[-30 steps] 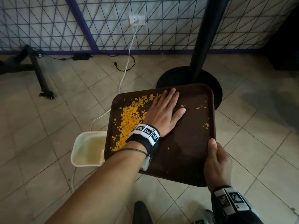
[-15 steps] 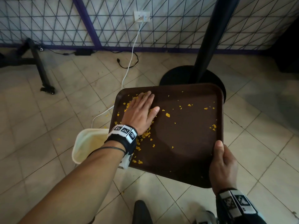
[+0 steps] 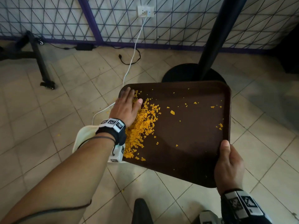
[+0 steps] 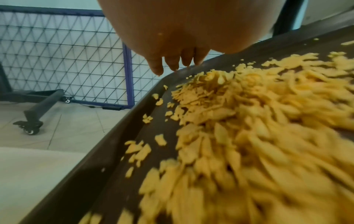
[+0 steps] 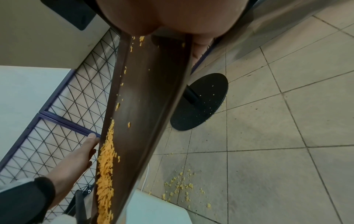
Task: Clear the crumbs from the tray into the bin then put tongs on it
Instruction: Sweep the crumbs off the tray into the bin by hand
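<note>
A dark brown tray (image 3: 191, 143) is held tilted above the floor, its left edge over a cream bin (image 3: 80, 139). My right hand (image 3: 229, 167) grips the tray's near right corner, thumb on top. My left hand (image 3: 125, 107) lies flat with straight fingers on the tray's far left corner, against a heap of orange crumbs (image 3: 140, 126) along the left rim. In the left wrist view the crumbs (image 4: 239, 136) pile beside the tray rim (image 4: 107, 148), blurred. The right wrist view shows the tray (image 5: 151, 106) edge-on with crumbs (image 5: 105, 166) low down. No tongs are in view.
A black pole on a round base (image 3: 191, 73) stands just behind the tray. A white cable (image 3: 134, 50) runs from a wall socket down toward the bin. A black wheeled stand leg (image 3: 42, 62) is at the far left. Spilled crumbs (image 5: 182, 186) lie on the tiled floor.
My left hand has swept from the tray's middle to its far left corner, and the crumbs are bunched along the left rim. The right hand keeps its grip.
</note>
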`<state>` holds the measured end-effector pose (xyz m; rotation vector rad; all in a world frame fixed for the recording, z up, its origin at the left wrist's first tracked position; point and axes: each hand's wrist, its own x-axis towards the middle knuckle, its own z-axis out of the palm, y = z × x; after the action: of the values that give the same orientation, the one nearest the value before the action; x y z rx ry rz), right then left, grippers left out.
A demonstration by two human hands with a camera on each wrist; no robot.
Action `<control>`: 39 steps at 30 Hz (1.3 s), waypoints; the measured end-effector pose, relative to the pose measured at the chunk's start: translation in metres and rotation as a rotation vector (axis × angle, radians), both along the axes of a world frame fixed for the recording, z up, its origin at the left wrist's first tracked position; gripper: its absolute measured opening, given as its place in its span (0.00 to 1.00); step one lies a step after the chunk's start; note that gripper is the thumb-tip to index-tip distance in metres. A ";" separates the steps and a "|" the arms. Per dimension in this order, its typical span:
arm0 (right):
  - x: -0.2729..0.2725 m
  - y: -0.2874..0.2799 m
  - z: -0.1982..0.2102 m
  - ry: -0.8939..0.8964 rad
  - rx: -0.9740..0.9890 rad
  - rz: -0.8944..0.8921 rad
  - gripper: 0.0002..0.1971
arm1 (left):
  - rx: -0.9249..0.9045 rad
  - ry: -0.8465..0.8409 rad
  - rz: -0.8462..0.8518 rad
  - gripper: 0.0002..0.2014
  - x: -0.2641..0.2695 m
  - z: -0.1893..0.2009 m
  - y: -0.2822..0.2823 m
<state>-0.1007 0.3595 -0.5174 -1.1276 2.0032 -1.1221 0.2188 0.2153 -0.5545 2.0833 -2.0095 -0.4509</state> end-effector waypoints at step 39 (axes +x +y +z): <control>0.014 -0.002 -0.007 0.030 -0.013 0.027 0.24 | 0.219 -0.047 0.006 0.41 0.028 -0.022 0.023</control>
<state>-0.0864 0.3579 -0.5241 -1.1811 2.0002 -1.1121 0.2466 0.2385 -0.5764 2.2436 -2.0622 -0.6547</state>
